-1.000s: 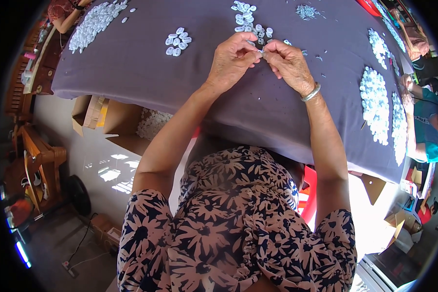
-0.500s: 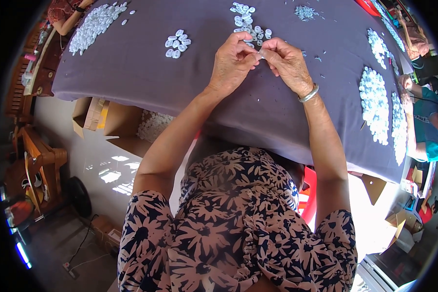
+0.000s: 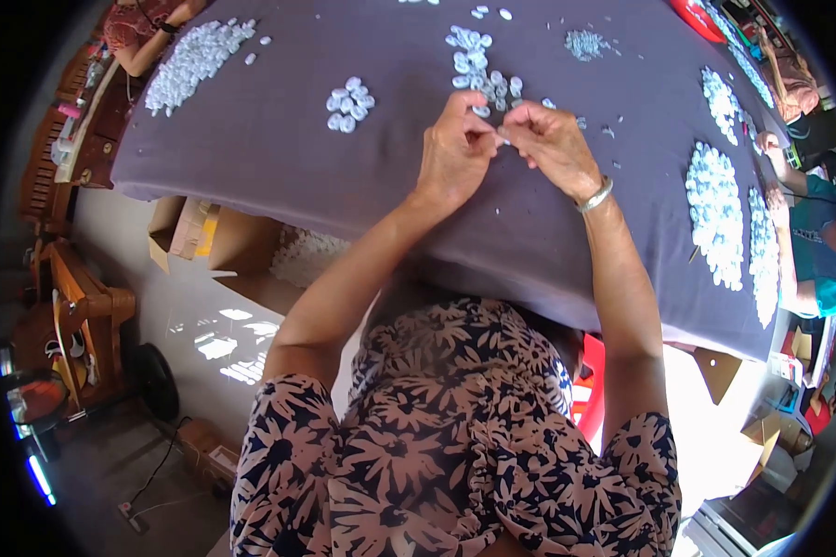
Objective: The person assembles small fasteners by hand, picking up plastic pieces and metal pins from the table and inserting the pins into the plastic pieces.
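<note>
My left hand (image 3: pixel 453 153) and my right hand (image 3: pixel 557 148) meet over the near part of the dark tablecloth (image 3: pixel 297 153). My right thumb and fingers pinch a tiny whitish piece (image 3: pixel 504 140), whose kind is too small to make out. Against it rest the closed fingertips of my left hand; whatever they grip is hidden. Just beyond my hands lies a cluster of small, pale oval plastic pieces (image 3: pixel 474 63). A second small group of ovals (image 3: pixel 350 104) sits to the left. On my right wrist is a silvery bangle (image 3: pixel 596 194).
Heaps of pale pieces lie at far left (image 3: pixel 198 65) and along the right (image 3: pixel 713 213). Tiny slender bits (image 3: pixel 585 45) are scattered at the back. Below the table's left edge stands an open cardboard box (image 3: pixel 241 243). Other people sit at both sides, including one in teal (image 3: pixel 819 237).
The whole view has shifted, so the table sits lower in it. My hands stay together at the fingertips, and the left fingers have changed their hold slightly.
</note>
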Motion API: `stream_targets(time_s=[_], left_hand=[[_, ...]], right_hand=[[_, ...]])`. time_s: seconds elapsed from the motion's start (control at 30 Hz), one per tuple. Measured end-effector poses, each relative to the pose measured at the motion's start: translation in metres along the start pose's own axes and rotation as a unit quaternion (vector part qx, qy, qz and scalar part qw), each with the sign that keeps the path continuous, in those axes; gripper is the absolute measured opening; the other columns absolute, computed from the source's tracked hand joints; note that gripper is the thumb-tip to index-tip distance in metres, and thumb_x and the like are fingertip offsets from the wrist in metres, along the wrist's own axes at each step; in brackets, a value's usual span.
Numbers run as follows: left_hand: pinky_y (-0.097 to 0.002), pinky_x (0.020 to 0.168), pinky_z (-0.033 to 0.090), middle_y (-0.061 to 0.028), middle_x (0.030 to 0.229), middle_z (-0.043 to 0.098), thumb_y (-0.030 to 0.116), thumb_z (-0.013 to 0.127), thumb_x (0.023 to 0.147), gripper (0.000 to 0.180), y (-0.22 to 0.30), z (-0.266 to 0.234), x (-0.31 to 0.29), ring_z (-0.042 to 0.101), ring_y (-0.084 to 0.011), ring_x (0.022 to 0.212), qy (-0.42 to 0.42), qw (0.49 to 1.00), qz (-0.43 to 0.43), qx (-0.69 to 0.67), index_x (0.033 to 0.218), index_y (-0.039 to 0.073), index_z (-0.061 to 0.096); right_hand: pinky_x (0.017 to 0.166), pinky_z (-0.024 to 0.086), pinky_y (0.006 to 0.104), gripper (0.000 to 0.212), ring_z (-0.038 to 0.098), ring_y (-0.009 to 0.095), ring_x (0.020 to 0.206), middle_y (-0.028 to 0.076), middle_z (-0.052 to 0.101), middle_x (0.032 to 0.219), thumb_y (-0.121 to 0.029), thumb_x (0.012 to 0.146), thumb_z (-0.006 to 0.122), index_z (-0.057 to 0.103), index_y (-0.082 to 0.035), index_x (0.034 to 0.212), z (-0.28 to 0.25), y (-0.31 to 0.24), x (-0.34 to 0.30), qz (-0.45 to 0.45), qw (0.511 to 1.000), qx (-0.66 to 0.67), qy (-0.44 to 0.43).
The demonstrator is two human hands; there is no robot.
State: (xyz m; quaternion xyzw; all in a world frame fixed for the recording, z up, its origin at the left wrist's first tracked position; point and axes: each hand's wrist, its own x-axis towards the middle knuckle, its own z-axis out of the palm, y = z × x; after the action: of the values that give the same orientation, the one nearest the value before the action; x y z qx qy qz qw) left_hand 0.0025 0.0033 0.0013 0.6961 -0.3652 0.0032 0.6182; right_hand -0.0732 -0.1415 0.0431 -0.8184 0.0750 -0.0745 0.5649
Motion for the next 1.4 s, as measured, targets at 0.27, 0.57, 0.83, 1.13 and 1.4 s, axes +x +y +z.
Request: stream_targets(time_s=[0.27, 0.57, 0.83, 1.13, 1.4], left_hand=[[-0.0228, 0.058, 0.051, -0.0073, 0.092, 0.059, -0.005, 0.061, 0.082, 0.031, 0.001, 0.001, 0.000, 0.061, -0.0104, 0.069, -0.017, 0.987, -0.086, -0.134, 0.110, -0.002, 0.047], [-0.0222, 0.061, 0.050, -0.0064, 0.082, 0.061, -0.004, 0.058, 0.083, 0.036, 0.010, -0.006, -0.003, 0.060, -0.0099, 0.071, -0.002, 0.972, -0.097, -0.213, 0.114, 0.001, 0.040], [-0.0220, 0.063, 0.050, -0.0044, 0.084, 0.062, -0.002, 0.060, 0.084, 0.040, 0.001, -0.004, -0.002, 0.059, -0.0082, 0.072, -0.027, 0.978, -0.086, -0.185, 0.120, 0.002, 0.043], [-0.0216, 0.062, 0.049, -0.0046, 0.084, 0.062, 0.000, 0.059, 0.084, 0.042, 0.003, -0.008, 0.001, 0.058, -0.0070, 0.072, -0.052, 0.973, -0.084, -0.210, 0.123, 0.003, 0.043], [-0.0229, 0.062, 0.050, -0.0054, 0.084, 0.061, 0.000, 0.059, 0.084, 0.040, 0.005, -0.008, 0.002, 0.059, -0.0086, 0.073, -0.055, 0.963, -0.128, -0.229, 0.121, 0.004, 0.043]], right_hand=[[0.047, 0.038, 0.0162, 0.010, 0.047, 0.000, 0.058, -0.005, 0.055, 0.069, -0.015, 0.087, 0.064, 0.059, -0.006, 0.087, 0.002, 0.003, -0.003, -0.026, 0.998, 0.064, 0.009], [0.045, 0.040, 0.0187, 0.015, 0.049, 0.003, 0.054, -0.003, 0.056, 0.067, -0.019, 0.086, 0.066, 0.061, -0.005, 0.087, 0.005, 0.001, -0.006, -0.015, 0.998, 0.056, 0.016], [0.046, 0.042, 0.0188, 0.010, 0.051, 0.003, 0.055, -0.003, 0.057, 0.068, -0.014, 0.088, 0.060, 0.063, -0.005, 0.088, 0.004, 0.013, -0.004, -0.022, 0.996, 0.089, 0.002], [0.048, 0.041, 0.0197, 0.010, 0.050, 0.003, 0.055, -0.002, 0.058, 0.065, -0.011, 0.088, 0.059, 0.065, -0.004, 0.084, 0.002, 0.009, -0.004, -0.052, 0.996, 0.066, -0.002], [0.048, 0.040, 0.0202, 0.011, 0.049, 0.003, 0.054, -0.003, 0.058, 0.064, -0.014, 0.087, 0.062, 0.065, -0.004, 0.083, 0.002, 0.013, -0.004, -0.058, 0.996, 0.073, -0.003]])
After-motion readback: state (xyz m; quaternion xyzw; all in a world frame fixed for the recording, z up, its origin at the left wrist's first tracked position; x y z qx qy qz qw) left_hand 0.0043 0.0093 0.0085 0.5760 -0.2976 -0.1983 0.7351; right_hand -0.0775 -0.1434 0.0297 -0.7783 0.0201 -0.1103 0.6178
